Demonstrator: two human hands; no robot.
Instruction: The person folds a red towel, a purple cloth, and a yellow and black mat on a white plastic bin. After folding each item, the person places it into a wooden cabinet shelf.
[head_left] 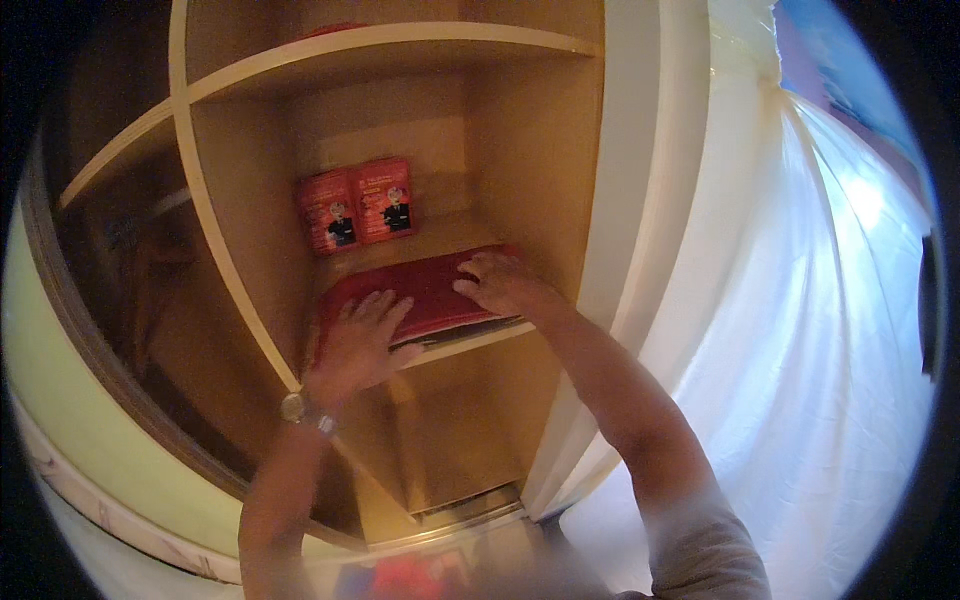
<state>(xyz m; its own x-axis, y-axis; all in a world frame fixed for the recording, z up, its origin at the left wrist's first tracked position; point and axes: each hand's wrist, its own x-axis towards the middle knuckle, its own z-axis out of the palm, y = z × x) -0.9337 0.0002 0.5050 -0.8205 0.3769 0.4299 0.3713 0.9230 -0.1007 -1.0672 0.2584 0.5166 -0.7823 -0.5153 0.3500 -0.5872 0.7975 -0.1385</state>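
Note:
A flat, dark red rectangular item [432, 297] lies on a wooden cupboard shelf; whether it is a folder, a case or folded cloth I cannot tell. Its front side shows a dark edge near the shelf lip. My left hand [362, 338] rests over its left part, fingers spread, with a watch [293, 407] on that wrist. On the right part lies my right hand [497, 283], palm down with fingers apart. Behind the item, two red printed packets [356, 206] stand side by side, leaning toward the back of the compartment.
The shelf's front edge [455, 348] runs below my hands, above a lower compartment [470, 430]. A wooden divider [225, 235] bounds the left side, and another shelf [400, 38] crosses above. White sheeting [780, 350] hangs at the right. Blurred red and blue things [405, 575] lie low in front.

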